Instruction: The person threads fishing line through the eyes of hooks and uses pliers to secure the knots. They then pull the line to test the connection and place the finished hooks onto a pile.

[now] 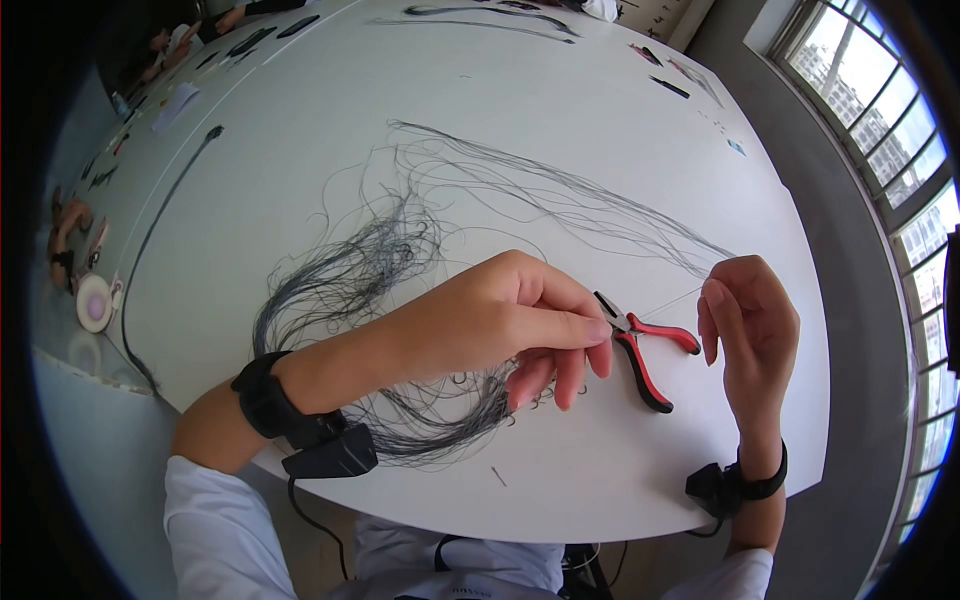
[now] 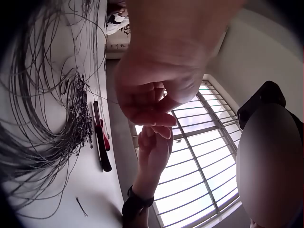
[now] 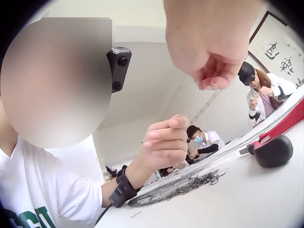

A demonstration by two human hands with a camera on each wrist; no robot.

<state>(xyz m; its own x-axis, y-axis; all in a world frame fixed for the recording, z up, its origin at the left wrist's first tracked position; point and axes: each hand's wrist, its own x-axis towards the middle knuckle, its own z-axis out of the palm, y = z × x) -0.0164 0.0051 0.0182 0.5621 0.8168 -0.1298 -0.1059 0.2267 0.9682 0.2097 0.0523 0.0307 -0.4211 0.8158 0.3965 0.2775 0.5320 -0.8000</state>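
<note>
In the head view a thin dark strand [image 1: 672, 302] runs to the right hand [image 1: 752, 325], whose thumb and index fingertips pinch it. The left hand [image 1: 545, 325] has its thumb pressed to its index finger at the strand's other side, the remaining fingers bent loosely. Beneath and between the hands lie red-and-black pliers [image 1: 647, 375], jaws pointing up-left. A looped bundle of dark strands [image 1: 335, 275] passes under the left forearm, its knotted ends beside the left hand. The right wrist view shows the right hand [image 3: 209, 52] with fingertips together; the strand cannot be made out there.
Long loose strands [image 1: 600, 200] stretch across the white table [image 1: 480, 510] beyond the hands. A small dark piece [image 1: 499, 476] lies near the front edge. At left are a long dark cord [image 1: 160, 215] and a round white object [image 1: 95, 303]; black tweezers [image 1: 670, 88] lie at back right.
</note>
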